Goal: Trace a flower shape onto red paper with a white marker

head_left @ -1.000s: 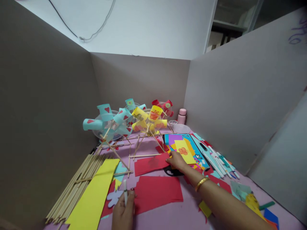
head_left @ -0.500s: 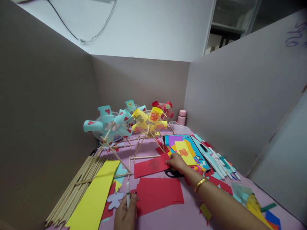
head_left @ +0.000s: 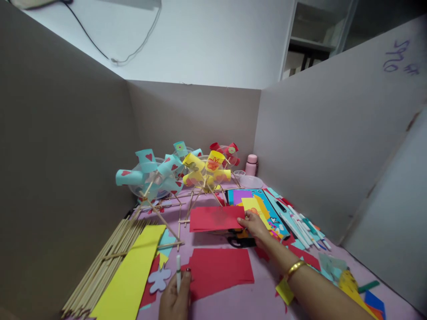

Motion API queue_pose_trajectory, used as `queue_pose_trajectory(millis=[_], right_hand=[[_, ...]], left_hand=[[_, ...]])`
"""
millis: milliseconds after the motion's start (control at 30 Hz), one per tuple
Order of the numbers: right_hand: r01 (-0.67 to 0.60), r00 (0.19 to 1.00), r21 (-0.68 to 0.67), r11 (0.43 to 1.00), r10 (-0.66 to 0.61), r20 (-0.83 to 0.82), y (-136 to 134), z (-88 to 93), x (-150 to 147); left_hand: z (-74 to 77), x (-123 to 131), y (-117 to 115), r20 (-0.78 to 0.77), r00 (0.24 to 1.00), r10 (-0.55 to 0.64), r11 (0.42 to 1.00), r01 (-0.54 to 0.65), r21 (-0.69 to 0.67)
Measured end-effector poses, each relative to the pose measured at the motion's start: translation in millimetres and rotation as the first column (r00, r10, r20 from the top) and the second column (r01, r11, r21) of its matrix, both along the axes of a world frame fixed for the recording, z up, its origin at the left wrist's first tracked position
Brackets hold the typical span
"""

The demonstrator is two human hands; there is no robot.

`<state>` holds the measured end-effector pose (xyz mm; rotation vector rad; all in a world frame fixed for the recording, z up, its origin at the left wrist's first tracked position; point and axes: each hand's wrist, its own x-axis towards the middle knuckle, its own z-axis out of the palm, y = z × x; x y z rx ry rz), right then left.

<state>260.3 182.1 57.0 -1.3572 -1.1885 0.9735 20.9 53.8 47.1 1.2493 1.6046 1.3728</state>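
Note:
In my right hand (head_left: 255,226) is the right end of a red paper strip (head_left: 213,218), pinched and raised over the table; a faint darker mark shows on it. My left hand (head_left: 175,295) grips a white marker (head_left: 179,271) upright at the near edge. Just right of that hand lies a stack of red paper (head_left: 222,271). A lilac flower-shaped cutout (head_left: 159,279) sits to its left. Under my right wrist are black scissor handles (head_left: 240,241) and a yellow paper with an orange flower drawing (head_left: 255,208).
Wooden sticks (head_left: 110,262) and yellow paper strips (head_left: 131,271) lie on the left. Stick-and-paper models in blue (head_left: 150,171), yellow (head_left: 207,171) and red (head_left: 228,153) stand behind. Several markers (head_left: 302,226) lie right, a pink bottle (head_left: 251,165) at the back. Grey panels (head_left: 196,111) enclose the table.
My right hand has lifted the red paper strip off the table and turned it more level, shifting slightly right. The left hand with the marker stays nearly still.

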Motion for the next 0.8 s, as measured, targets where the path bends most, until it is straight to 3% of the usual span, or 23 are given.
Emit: queue_pose_trajectory(millis=[133,367,800], right_hand=[[0.021,0.998,-0.07,0.997,-0.017,0.066,0,5.8,-1],[0.071,0.993,-0.047,0.996,-0.066,0.093,-2,8.2,-8],[0.028,0.999,0.036,0.999,-0.027,-0.027,2,-16.8,-21]], left_hand=[[1.5,0,-2,0.009,1.0,-0.005,1.0,0.005,0.016],[3.0,6,-6,0.06,0.998,0.028,0.998,-0.031,0.051],[4.2,4,-8,0.096,0.995,-0.028,0.998,0.023,0.054]])
